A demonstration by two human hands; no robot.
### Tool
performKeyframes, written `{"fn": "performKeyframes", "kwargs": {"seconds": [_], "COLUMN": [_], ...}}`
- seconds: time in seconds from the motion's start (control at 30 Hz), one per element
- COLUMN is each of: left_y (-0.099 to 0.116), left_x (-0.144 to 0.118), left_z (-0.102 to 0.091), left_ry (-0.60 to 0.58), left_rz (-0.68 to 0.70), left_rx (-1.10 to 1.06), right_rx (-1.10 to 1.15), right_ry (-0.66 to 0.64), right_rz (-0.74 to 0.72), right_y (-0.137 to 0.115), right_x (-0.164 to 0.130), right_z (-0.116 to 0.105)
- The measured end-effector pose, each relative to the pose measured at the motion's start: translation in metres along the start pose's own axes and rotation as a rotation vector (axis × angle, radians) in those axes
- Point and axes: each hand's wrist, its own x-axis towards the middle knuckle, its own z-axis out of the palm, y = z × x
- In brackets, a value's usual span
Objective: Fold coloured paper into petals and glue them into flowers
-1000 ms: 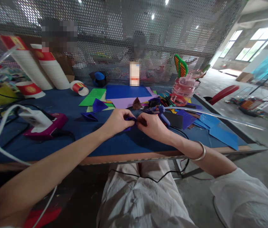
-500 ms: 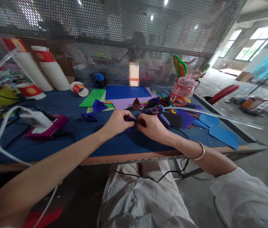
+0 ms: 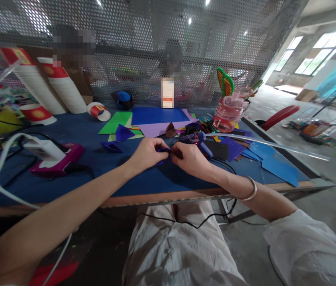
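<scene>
- Through my head view I have a small dark purple folded piece [image 3: 163, 151] between the fingertips of both hands, just above the table; my fingers hide much of it.
- I judge it light and thin, stiff enough to keep a fold yet easily creased, so I'd hold it by its edges with a soft pinch; I expect little slip.
- My left hand [image 3: 146, 155] has thumb and fingers clamped on its left side.
- My right hand [image 3: 193, 159] appears pinched on its right end, though the contact is partly hidden.
- Just beyond my right fingers lies a blue glue gun [image 3: 206, 150].
- Beyond and left of my left fingers sit two purple folded shapes, one standing higher [image 3: 124, 133], one lower [image 3: 111, 147].
- Straight beyond both sets of fingertips: a brown folded piece [image 3: 171, 130], then a blue sheet [image 3: 159, 116].
</scene>
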Motion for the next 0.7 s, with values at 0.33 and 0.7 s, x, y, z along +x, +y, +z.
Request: {"fn": "performKeyframes", "kwargs": {"seconds": [0.33,0.7], "left_y": [-0.0009,-0.0021], "left_x": [0.0002,0.0005], "left_z": [0.0001,0.0001], "left_ry": [-0.006,-0.011], "left_rz": [0.005,0.016], "left_rx": [0.021,0.007], "right_rx": [0.006,0.011], "right_ry": [-0.008,0.0], "right_rz": [0.017,0.003], "right_y": [-0.0017,-0.0009], "right_x": [-0.0001,-0.0001], "right_z": [-0.0015,-0.0004]}}
